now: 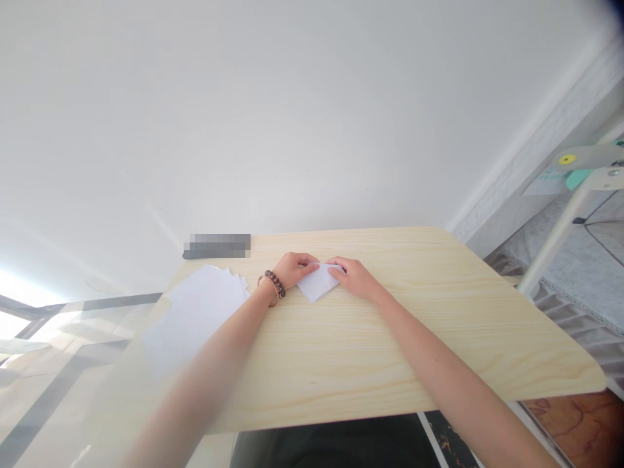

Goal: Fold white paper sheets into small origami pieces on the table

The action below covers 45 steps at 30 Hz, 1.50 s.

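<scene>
A small folded piece of white paper (316, 285) is held between both hands just above or on the table, one corner pointing toward me. My left hand (294, 268) pinches its upper left edge, thumb on top and fingers curled behind. On the right edge, my right hand (351, 275) grips the paper in the same way, its thumb lying across the top. The fingertips behind the paper are partly hidden. A beaded bracelet (275, 285) circles my left wrist.
Loose white sheets (205, 305) lie in an uneven pile on the left of the light wooden table (322, 377). A dark, pixelated oblong object (217, 247) sits at the back left, by the white wall (302, 130). A white metal frame (556, 234) stands beyond the right edge.
</scene>
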Each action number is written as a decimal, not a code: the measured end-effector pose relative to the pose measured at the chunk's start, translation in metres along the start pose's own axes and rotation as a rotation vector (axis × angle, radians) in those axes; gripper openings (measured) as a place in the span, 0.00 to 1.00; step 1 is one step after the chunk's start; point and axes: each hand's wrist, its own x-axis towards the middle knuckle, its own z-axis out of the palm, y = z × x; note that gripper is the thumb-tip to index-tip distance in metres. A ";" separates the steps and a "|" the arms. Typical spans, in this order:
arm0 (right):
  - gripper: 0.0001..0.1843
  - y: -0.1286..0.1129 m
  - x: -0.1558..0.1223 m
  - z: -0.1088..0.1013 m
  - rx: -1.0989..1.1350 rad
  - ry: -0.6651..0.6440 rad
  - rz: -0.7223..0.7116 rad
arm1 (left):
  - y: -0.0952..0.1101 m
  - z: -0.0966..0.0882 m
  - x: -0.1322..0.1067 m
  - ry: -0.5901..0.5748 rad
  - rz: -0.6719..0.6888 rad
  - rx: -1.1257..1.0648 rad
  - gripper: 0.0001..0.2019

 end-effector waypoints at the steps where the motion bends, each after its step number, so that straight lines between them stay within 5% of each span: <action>1: 0.14 0.001 0.000 0.000 0.008 0.002 0.003 | -0.001 0.000 0.001 -0.004 -0.001 -0.006 0.17; 19: 0.13 0.008 0.003 0.002 -0.045 0.253 0.029 | -0.006 0.000 0.003 -0.017 -0.064 -0.064 0.20; 27: 0.15 0.017 0.007 0.005 -0.159 0.461 -0.044 | -0.012 0.001 0.005 0.014 0.055 -0.017 0.15; 31: 0.12 0.014 0.005 0.006 -0.327 0.393 -0.142 | -0.015 0.003 0.008 0.093 0.094 0.242 0.16; 38: 0.14 0.003 -0.002 0.007 -0.476 0.149 -0.102 | -0.021 0.005 0.010 0.068 0.194 0.527 0.15; 45: 0.13 -0.001 0.000 0.005 -0.594 0.244 -0.111 | -0.019 0.007 0.008 0.041 0.247 0.642 0.19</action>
